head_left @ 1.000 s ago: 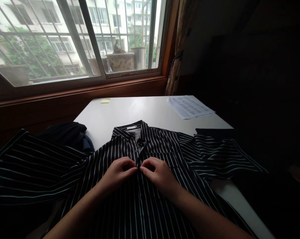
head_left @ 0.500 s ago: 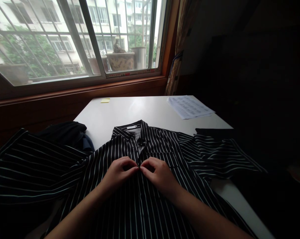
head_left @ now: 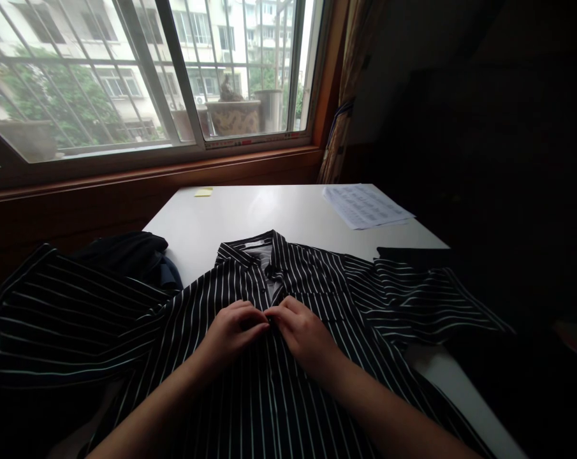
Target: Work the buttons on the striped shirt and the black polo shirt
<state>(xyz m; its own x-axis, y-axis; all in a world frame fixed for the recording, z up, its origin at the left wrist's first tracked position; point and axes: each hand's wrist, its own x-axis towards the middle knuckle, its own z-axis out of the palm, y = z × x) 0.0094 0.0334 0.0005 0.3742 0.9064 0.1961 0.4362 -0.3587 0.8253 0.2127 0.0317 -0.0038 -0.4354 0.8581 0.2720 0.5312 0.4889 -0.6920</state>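
I took this for a room in a flat, likely a bedroom or study at home. A barred sliding window (head_left: pixel 149 76) in a wooden frame looked out on apartment blocks (head_left: pixel 197 25) and a planter (head_left: pixel 233 116) on the ledge, with a curtain (head_left: pixel 342 95) bunched beside it. The white tabletop (head_left: pixel 250 213) carried a striped shirt (head_left: pixel 312 274), dark clothes (head_left: pixel 125 250), printed sheets (head_left: pixel 365 205) and a yellow sticky note (head_left: pixel 203 192).

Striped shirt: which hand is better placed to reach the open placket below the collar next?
Probably right: the right hand sits higher on the striped shirt, nearer that gap; the left hand pinches lower.
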